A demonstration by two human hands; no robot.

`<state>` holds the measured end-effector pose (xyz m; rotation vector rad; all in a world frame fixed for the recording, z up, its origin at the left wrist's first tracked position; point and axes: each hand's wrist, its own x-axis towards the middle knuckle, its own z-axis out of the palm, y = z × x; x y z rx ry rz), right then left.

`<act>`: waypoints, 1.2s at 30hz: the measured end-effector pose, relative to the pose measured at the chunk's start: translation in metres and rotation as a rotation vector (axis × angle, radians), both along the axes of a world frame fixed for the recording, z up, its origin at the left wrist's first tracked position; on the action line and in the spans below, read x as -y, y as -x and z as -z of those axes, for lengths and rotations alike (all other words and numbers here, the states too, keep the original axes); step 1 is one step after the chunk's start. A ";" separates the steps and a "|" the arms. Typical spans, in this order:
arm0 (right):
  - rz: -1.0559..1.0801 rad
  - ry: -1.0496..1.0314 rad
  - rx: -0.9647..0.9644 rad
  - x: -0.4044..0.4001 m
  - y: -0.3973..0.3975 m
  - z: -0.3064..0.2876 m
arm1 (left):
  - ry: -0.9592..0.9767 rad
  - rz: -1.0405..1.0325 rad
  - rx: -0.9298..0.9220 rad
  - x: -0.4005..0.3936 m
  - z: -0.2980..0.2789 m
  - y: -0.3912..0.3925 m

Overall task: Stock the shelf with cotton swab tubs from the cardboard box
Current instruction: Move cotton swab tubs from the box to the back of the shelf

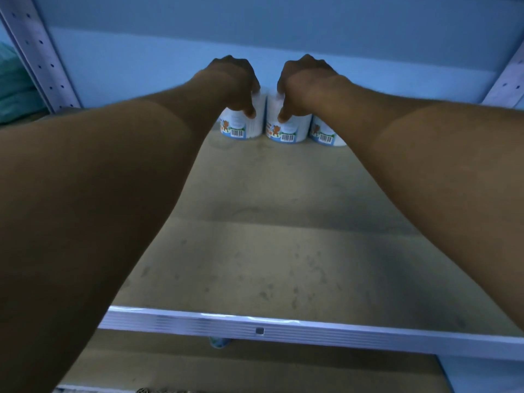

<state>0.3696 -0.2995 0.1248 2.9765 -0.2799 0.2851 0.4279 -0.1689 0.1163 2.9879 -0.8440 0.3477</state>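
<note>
Three cotton swab tubs stand in a row at the back of the shelf board (283, 251), each white with a blue base, a bear picture and a barcode. My left hand (235, 80) grips the top of the left tub (241, 129), thumb down its front. My right hand (303, 83) grips the top of the middle tub (292, 129) the same way. The right tub (326, 134) stands beside it, partly hidden behind my right forearm. The cardboard box is out of view.
The white metal front rail (283, 327) edges the shelf. Perforated uprights stand at the left (37, 52) and right (507, 80). A pale back wall (269, 38) closes the shelf. A lower shelf (255, 370) shows beneath the rail.
</note>
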 end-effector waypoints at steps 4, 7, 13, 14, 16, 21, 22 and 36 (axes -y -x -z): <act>0.012 0.000 -0.005 0.002 -0.005 0.001 | -0.011 0.001 0.007 -0.002 0.000 -0.002; 0.051 -0.037 -0.048 0.003 -0.003 -0.002 | 0.002 0.010 -0.031 -0.006 0.001 0.000; 0.044 -0.095 -0.063 -0.004 0.017 -0.019 | 0.034 0.006 -0.089 -0.029 -0.007 0.015; 0.039 -0.101 -0.069 -0.005 0.023 -0.021 | 0.026 0.003 -0.093 -0.033 -0.008 0.020; 0.039 -0.106 -0.082 -0.005 0.039 -0.023 | 0.007 -0.011 -0.115 -0.041 -0.011 0.031; 0.019 -0.196 -0.075 -0.007 0.087 -0.019 | 0.005 -0.023 -0.170 -0.060 -0.016 0.072; 0.016 -0.214 -0.071 -0.008 0.098 -0.017 | 0.005 -0.016 -0.176 -0.064 -0.016 0.083; -0.108 -0.299 -0.059 -0.062 0.230 0.023 | -0.006 0.007 -0.207 -0.127 0.010 0.228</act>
